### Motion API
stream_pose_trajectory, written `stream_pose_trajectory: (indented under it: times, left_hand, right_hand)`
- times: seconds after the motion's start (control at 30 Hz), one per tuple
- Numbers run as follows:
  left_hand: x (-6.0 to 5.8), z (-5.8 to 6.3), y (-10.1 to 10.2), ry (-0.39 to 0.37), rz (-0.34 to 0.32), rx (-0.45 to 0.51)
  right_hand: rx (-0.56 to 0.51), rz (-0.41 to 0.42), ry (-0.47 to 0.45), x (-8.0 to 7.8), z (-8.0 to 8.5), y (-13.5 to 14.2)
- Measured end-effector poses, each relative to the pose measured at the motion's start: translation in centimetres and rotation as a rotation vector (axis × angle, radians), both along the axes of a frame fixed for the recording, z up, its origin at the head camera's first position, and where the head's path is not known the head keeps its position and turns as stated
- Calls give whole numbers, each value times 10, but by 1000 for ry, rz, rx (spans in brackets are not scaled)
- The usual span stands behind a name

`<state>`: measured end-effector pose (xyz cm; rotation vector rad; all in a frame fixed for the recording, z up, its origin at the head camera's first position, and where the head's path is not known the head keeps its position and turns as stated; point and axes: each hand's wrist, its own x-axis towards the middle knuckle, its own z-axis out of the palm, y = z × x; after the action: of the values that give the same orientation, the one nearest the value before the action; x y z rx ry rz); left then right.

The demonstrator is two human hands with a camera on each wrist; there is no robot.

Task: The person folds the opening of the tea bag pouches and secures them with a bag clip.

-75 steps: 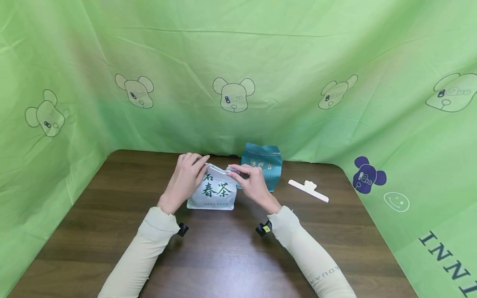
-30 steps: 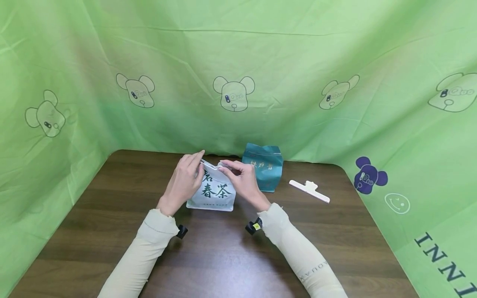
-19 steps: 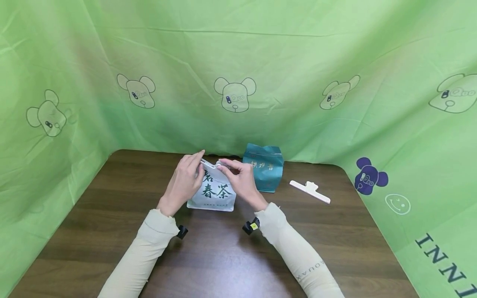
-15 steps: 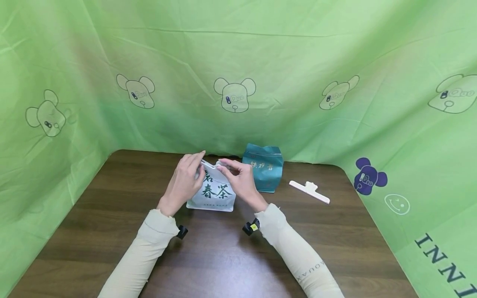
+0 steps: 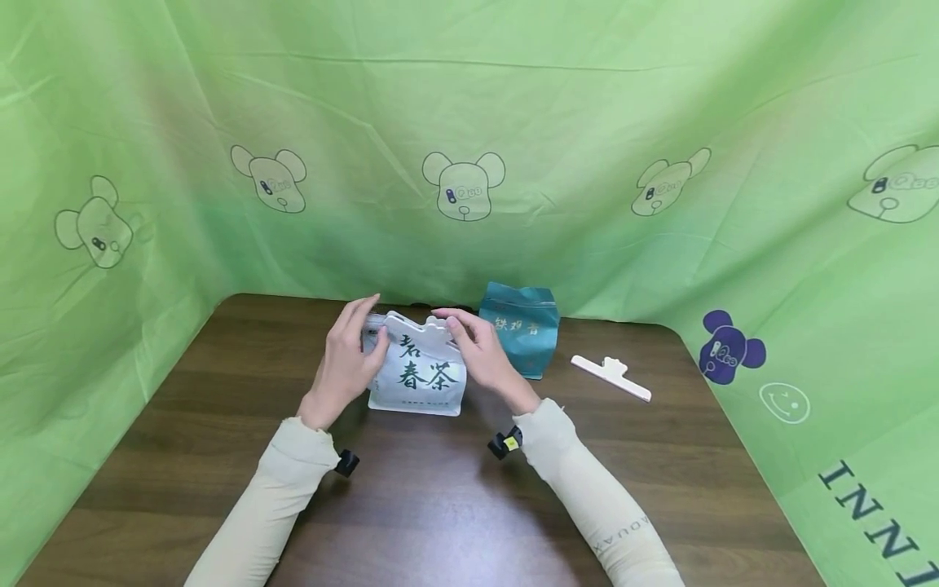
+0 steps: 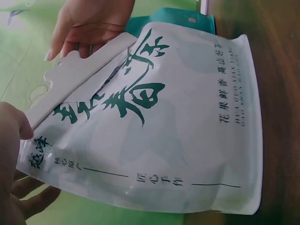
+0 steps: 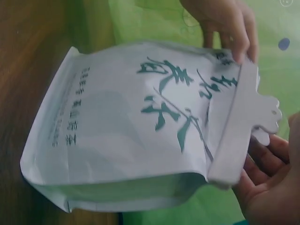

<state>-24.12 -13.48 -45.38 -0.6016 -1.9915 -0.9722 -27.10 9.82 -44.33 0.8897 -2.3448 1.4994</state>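
Observation:
A white tea bag with green writing stands upright on the table. Across its top lies a white sealing clip, whose wavy handle points away from the bag. My left hand pinches the bag's upper left corner by the clip's end, thumb in front and fingers behind. Beside the clip's handle and right end is my right hand; in the right wrist view its loosely bent fingers are behind the clip, with the thumb off the handle. The bag's back is hidden.
A teal tea bag stands behind and right of the white one. Farther right, a second white clip lies on the wooden table. Green printed cloth hangs around the back and sides.
The hands have moved a little apart. My left hand has shifted left, baring more of the bag's corner and clip. My right fingers have loosened from the clip's handle.

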Motion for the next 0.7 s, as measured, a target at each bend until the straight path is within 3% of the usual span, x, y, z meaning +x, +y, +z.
stream_pose_trajectory:
  times: [0.17,0.3,0.43,0.7]
  left_hand:
    - [4,-8,-4,-58,-48,76]
    - [5,-9,-6,-52,-72,86]
    - [6,-11,-8,-46,-94,73]
    - [6,-10,-11,-37,-102,27]
  right_hand:
    - [78,62,-16,1,2,7]
    - [156,95,105,1,5,6]
    - [263,77,243,2,8,5]
    - [475,7,388,11,17,0]
